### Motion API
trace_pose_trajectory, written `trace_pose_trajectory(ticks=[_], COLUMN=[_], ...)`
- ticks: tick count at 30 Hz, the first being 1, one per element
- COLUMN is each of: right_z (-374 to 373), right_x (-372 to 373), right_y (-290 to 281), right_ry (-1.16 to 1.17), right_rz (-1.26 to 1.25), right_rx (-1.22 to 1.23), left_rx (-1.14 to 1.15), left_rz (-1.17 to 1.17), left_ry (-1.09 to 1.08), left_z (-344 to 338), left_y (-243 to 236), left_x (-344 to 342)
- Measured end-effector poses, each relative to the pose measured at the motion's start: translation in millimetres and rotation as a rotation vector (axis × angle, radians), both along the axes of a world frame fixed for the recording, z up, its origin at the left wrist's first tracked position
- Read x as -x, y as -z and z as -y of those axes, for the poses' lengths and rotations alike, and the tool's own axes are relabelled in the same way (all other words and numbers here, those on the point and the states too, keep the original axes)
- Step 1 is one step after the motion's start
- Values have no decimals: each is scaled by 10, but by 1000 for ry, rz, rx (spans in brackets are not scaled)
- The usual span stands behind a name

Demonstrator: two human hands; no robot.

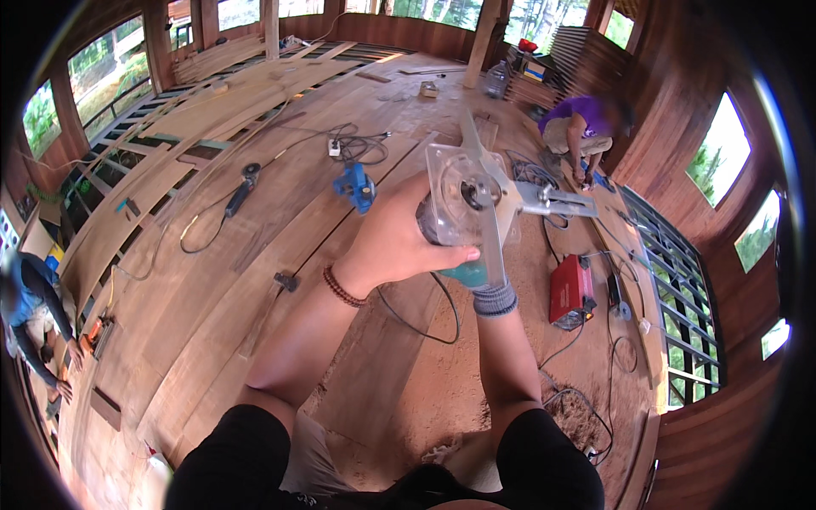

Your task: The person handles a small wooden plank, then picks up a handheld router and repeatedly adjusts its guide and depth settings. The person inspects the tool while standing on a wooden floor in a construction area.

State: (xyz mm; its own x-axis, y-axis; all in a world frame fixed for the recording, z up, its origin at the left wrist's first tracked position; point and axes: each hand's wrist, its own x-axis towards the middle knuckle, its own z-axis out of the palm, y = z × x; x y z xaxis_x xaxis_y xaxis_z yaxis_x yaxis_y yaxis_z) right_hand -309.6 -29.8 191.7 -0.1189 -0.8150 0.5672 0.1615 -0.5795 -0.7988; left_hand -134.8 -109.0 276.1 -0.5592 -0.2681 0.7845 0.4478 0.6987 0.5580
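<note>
A handheld trim router (455, 195) is raised at chest height, its clear square base turned up toward me, with silver metal bars and a slotted guide arm across it. My left hand (399, 229) wraps round the tool's dark body from the left, a bead bracelet at the wrist, thumb lying along the base's lower edge. My right hand (466, 276), in a teal glove with a grey knitted cuff, is closed under the same tool, partly hidden by the plate and a bar.
A blue power tool (355, 185), an angle grinder (241, 189), cables and a red machine (568, 293) lie on the plank floor (187, 340). One co-worker (576, 123) crouches at right, another (30, 302) at far left. Open joists (680, 297) show along the right wall; loose boards (229, 102) lie at back.
</note>
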Motion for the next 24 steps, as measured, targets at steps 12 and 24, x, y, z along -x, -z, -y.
trace_pose_trajectory(ticks=[12, 24], right_z=[66, -108], right_x=[10, -107], right_y=[128, -119], right_ry=[-37, -108], right_rz=[-57, 107], right_rx=[-6, -118], left_rx=[-108, -226], left_rz=[-28, -30], left_ry=[96, 127], left_z=[119, 19], left_y=[77, 26], left_x=[-6, -8])
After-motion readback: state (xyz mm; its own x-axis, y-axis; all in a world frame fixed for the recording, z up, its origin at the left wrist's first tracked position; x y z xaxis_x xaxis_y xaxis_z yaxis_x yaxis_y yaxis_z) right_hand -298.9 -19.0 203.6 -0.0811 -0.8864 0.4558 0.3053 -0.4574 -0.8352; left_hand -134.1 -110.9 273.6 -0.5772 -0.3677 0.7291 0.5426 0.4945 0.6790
